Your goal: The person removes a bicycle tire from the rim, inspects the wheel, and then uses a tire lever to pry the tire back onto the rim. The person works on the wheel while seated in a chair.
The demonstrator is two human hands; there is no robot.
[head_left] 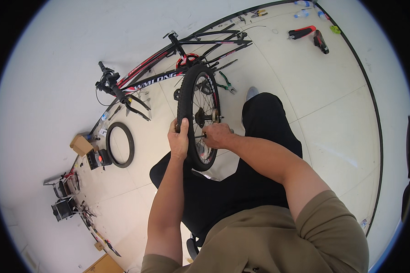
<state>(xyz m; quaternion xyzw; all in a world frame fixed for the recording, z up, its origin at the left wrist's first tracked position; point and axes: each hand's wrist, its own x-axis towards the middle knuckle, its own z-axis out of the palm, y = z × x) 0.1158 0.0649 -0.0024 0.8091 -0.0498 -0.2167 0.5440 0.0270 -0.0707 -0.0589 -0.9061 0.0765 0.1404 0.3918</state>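
Note:
A bicycle wheel (187, 102) with a black knobby tyre stands upright between my knees. My left hand (179, 141) grips the tyre's left side, its thumb lying over the tread. On the other side, my right hand (217, 135) is closed near the spokes, just below the hub (199, 117). A thin dark rod reaches from its fingers toward the spokes, and a greyish end shows behind the fist. What that object is I cannot make out. Beyond the wheel lies a black and red bicycle frame (154, 81) with its handlebar (109, 84) and fork attached.
Green-handled pliers (228, 84) lie right of the wheel. A loose tyre (131, 144), a cardboard box (81, 144) and a black case (96, 159) are at left. Far right are a red and black saddle (301, 32) and plastic bottles (301, 14). Small tools line the wall.

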